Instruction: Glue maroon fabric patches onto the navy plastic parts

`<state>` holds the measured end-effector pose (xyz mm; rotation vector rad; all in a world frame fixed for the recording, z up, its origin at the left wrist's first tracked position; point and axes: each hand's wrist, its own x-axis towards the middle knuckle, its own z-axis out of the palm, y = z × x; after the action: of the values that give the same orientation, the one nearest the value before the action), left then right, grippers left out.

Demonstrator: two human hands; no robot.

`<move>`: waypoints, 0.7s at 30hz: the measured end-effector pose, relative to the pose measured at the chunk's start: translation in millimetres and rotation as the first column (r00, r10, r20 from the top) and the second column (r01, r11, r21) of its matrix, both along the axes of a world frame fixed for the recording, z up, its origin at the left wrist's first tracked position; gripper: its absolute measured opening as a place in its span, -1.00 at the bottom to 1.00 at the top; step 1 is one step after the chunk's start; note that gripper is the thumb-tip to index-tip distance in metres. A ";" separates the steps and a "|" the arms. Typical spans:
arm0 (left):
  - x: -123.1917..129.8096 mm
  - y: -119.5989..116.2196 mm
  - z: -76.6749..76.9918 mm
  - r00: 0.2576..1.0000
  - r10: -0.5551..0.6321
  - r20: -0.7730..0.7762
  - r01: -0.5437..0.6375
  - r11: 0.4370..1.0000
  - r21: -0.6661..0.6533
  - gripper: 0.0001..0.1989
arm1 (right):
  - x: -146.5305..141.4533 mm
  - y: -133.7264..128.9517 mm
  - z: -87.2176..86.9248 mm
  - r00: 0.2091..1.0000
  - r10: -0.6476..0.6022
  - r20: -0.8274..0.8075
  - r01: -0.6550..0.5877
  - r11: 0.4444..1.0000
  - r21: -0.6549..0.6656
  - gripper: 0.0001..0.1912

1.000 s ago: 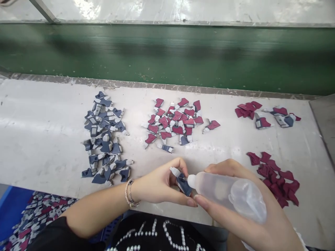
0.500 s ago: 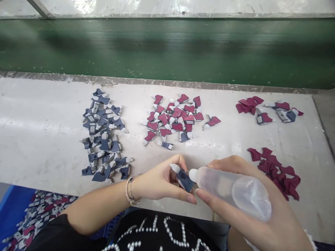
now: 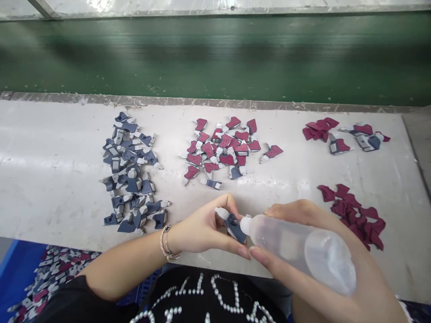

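Observation:
My left hand (image 3: 208, 229) pinches a small dark-blue and grey plastic piece (image 3: 235, 228) between thumb and fingers, its grey tip pointing up and left. My right hand (image 3: 319, 269) is wrapped round a translucent squeeze bottle (image 3: 283, 237) with a white cap. The bottle lies almost level, and its nozzle end is at the blue face of the piece; I cannot tell whether they touch. Beyond my hands lies a cluster of grey pieces with maroon faces (image 3: 225, 141). To the right is a heap of loose maroon inserts (image 3: 357, 215).
A pile of blue and grey pieces (image 3: 133, 175) lies left on the white table (image 3: 60, 170). More maroon inserts (image 3: 318, 130) and several assembled pieces (image 3: 363, 130) sit at the back right. A green belt (image 3: 215, 58) runs behind. A blue bin (image 3: 15, 264) of pieces stands lower left.
The view has shifted slightly. The bottle's nozzle and the blue piece have moved a little to the left, and the bottle's base has dipped slightly to the right. Both hands keep their hold.

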<state>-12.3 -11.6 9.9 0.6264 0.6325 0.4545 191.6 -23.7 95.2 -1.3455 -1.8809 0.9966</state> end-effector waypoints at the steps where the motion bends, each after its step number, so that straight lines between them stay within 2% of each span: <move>1: 0.0 0.1 0.0 1.000 0.002 -0.007 -0.002 1.000 -0.004 -0.48 | -0.7 0.1 0.3 1.000 0.000 -0.002 0.000 1.000 0.002 -0.81; 10: 1.3 2.4 3.6 1.000 -0.011 0.000 0.011 0.999 -0.045 -0.49 | -1.3 -1.6 7.3 0.999 0.041 -0.014 -0.041 0.999 0.005 -0.84; 16: 0.2 2.0 1.7 0.997 -0.003 0.082 0.003 1.000 0.003 -0.52 | -0.2 -1.2 6.7 0.999 0.036 -0.029 -0.037 0.999 -0.028 -0.78; 21: -0.9 2.3 0.4 0.999 0.000 0.038 0.001 1.000 -0.005 -0.52 | -1.0 -0.2 7.6 0.998 0.058 0.009 -0.057 0.997 -0.042 -0.83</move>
<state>-13.2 -9.3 10.3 0.6119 0.5970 0.4634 190.6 -23.9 102.8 -1.3294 -1.9264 1.0644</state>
